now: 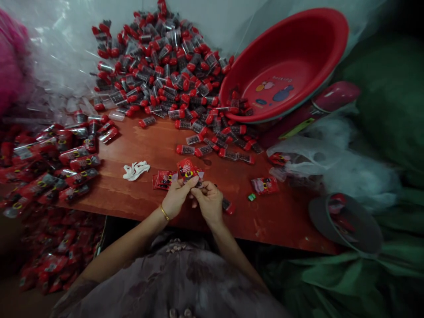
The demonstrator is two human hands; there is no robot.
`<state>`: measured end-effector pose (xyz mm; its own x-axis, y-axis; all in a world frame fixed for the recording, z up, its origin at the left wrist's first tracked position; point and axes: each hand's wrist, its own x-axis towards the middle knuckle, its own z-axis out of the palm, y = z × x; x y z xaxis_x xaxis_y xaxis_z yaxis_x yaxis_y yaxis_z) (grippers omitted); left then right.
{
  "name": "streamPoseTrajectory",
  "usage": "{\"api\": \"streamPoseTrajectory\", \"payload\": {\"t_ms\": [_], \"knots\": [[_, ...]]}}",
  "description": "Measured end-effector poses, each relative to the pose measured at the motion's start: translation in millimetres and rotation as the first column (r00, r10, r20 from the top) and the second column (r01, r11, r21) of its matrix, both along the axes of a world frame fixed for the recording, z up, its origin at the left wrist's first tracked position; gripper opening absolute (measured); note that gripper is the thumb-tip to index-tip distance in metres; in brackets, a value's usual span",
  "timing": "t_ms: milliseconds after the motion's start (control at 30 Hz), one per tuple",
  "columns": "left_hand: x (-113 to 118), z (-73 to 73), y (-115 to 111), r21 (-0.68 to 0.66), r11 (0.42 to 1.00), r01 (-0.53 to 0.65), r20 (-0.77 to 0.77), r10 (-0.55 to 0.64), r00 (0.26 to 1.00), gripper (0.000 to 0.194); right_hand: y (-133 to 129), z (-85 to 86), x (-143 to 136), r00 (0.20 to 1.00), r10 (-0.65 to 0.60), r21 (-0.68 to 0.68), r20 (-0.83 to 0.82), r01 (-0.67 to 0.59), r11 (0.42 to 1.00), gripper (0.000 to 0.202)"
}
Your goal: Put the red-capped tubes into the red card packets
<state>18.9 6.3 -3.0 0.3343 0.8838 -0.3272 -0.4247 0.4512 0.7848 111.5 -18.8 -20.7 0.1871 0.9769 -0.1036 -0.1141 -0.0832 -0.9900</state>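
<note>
Near the table's front edge, my left hand (176, 196) and my right hand (209, 201) meet, fingers pinched together at the lower end of a red printed packet (188, 169). Both hands appear closed on it; the fingertips partly cover its bottom. Just left of the held packet lie flat red packets (164, 179). A small tube with a red cap (228, 206) lies beside my right hand, partly hidden by it. Farther right are another red packet (265, 185) and a small green piece (251, 197).
A big heap of red-capped tubes (165, 70) covers the back, beside a tilted red basin (285, 53). Filled red packets (79, 163) pile up at left. White crumpled material (135, 170) lies left of centre. A grey container (357, 225) and clear plastic bags (357, 163) are at right.
</note>
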Motion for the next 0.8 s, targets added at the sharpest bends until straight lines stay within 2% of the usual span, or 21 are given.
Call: {"api": "streamPoseTrajectory", "payload": {"t_ms": [67,100,200,300,433,600,700,800], "knots": [[-4,2.9,2,-0.010,1.000,0.008,0.036,-0.008,0.999,0.038,3,-0.6,5,0.995,-0.016,0.040,0.101,0.012,0.999,0.037],[-5,4.5,3,-0.022,1.000,-0.003,0.054,0.005,0.999,0.037,5,-0.2,8,0.981,-0.063,0.087,0.185,0.047,0.995,0.038],[-9,8.2,3,-0.097,0.995,-0.012,0.094,0.021,0.995,0.032,8,2.9,17,0.857,-0.254,0.322,0.449,0.110,0.940,0.041],[-13,8.8,-2,-0.182,0.981,0.062,0.125,-0.040,0.991,0.032,10,5.2,22,0.756,-0.275,0.454,0.595,-0.034,0.890,0.041],[-23,9.2,-6,-0.210,0.967,0.145,0.101,-0.126,0.987,0.036,16,2.3,21,0.742,-0.139,0.420,0.656,-0.205,0.884,0.038],[-34,12.6,-5,-0.159,0.979,0.126,0.006,-0.127,0.992,0.037,22,0.8,16,0.665,-0.067,0.385,0.744,-0.344,0.857,0.038],[-41,12.6,-3,-0.075,0.988,0.133,-0.079,-0.139,0.987,0.037,21,3.7,14,0.616,-0.063,0.388,0.785,-0.409,0.826,0.037],[-47,10.9,-2,0.068,0.994,0.080,-0.294,-0.056,0.954,0.040,16,4.3,10,0.571,-0.088,0.379,0.816,-0.414,0.828,0.031]]}}
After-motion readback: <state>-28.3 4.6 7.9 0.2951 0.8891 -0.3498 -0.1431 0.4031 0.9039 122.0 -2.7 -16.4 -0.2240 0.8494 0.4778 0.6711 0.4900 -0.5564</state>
